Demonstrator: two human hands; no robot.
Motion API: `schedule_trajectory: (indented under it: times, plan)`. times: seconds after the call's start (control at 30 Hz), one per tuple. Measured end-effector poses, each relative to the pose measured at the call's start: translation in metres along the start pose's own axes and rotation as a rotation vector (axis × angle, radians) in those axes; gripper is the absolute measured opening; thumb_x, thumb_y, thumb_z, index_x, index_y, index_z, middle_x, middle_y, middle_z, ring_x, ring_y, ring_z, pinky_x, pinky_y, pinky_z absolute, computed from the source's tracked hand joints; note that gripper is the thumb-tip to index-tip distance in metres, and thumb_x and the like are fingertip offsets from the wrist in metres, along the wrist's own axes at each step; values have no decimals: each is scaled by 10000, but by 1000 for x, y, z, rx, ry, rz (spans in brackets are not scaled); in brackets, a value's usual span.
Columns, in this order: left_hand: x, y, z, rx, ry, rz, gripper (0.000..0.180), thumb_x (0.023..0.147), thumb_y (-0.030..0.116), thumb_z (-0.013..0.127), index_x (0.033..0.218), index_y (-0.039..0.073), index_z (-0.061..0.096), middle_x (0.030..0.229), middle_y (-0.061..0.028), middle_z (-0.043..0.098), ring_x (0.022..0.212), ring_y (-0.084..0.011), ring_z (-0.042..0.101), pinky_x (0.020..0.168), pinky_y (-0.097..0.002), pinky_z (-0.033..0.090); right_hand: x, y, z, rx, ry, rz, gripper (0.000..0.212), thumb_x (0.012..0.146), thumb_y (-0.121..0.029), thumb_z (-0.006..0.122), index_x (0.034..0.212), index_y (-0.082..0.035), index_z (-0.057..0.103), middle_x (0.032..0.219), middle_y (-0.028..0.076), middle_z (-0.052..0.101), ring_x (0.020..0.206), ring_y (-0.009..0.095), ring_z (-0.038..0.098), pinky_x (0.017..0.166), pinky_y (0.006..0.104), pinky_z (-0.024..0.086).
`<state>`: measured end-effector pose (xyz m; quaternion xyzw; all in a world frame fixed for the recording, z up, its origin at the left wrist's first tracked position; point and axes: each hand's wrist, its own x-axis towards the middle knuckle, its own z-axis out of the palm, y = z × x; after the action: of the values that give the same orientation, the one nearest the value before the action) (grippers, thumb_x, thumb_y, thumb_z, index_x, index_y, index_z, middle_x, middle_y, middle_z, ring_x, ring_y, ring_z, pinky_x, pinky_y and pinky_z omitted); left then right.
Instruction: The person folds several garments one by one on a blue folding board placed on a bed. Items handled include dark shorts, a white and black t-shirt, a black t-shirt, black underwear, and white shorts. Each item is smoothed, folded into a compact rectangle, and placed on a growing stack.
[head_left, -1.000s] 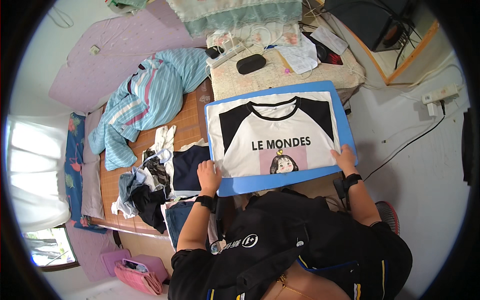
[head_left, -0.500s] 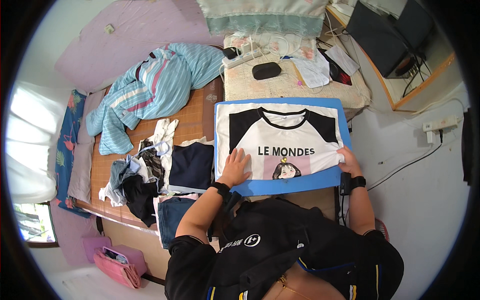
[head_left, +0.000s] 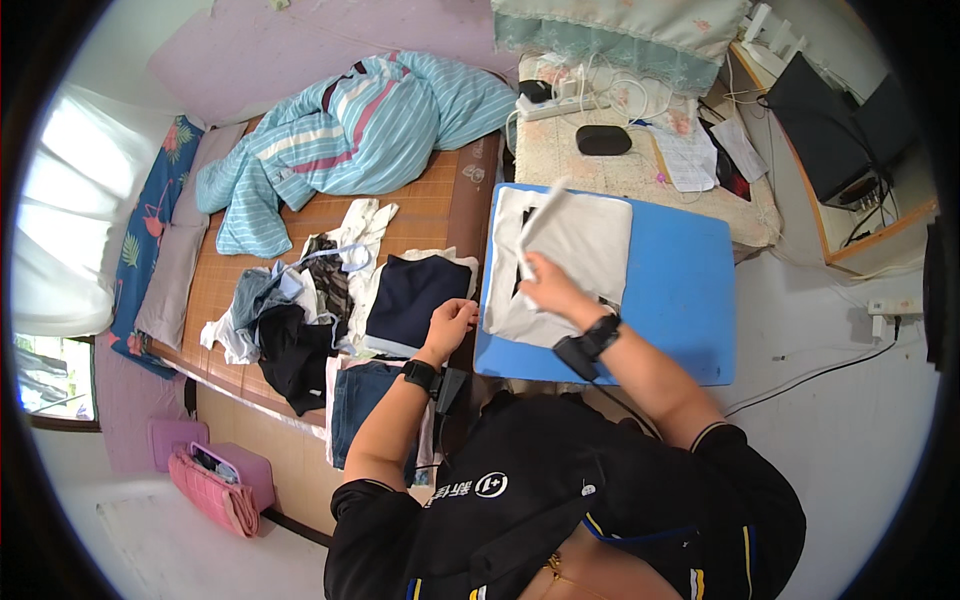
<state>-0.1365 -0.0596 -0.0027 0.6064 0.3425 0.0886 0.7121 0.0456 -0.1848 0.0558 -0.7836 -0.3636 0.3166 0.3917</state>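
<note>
- While the lower left of my view stays small and bent, I can make out a lilac bin (head_left: 257, 478) with bluish and pale cloth inside and a pink quilted cover (head_left: 217, 500) hanging over its side; I cannot tell the pieces inside apart.
- The white-and-black shirt (head_left: 592, 245) lies folded on the left part of the blue tabletop (head_left: 685, 300), a loose strip lifted at its left; the layers under the fold are hidden from me, and motion blurs the strip.
- Part of the shirt's near edge is covered by the right hand (head_left: 555, 287), and the jeans (head_left: 362, 410) are partly behind the left forearm.
- The right arm reaches across from the lower right, wrist over the shirt, fingers closed on the lifted strip; blur hides their exact grip.
- The left hand (head_left: 452, 325) sits just beside the tabletop's left edge, near the navy garment (head_left: 418, 290), its fingers loosely curled, partly open and seemingly empty.
</note>
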Motion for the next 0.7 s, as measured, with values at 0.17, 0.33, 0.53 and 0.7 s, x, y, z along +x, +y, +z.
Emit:
schedule_trajectory:
  times: [0.17,0.33,0.53,0.7]
  plan:
    - [-18,-2,-14,-1,-99,-195,245,871,274,501,894,38,560,814,-43,607,720,-110,589,605,-211,449,-11,8,59,113,-310,-16,577,783,-163,554,1271,13,300,883,92,583,764,176,565,686,262,448]
    - [-19,5,-17,118,-178,-282,274,851,306,531,858,33,548,756,-45,613,637,-109,594,536,-205,437,-33,34,19,73,-232,92,383,784,-201,574,1089,15,492,902,97,600,797,184,580,703,268,460]
    - [-4,12,3,261,-225,-274,278,814,302,579,808,36,498,691,-74,609,510,-124,588,408,-201,386,-90,65,-26,-434,2,-158,353,661,-184,646,961,-32,543,954,101,489,918,251,489,784,334,408]
    - [0,23,14,290,-293,-352,206,835,221,536,792,35,461,684,-100,617,505,-148,602,377,-212,372,-116,84,-19,-757,230,-222,277,610,-133,645,846,-47,527,891,96,454,881,276,452,744,371,370]
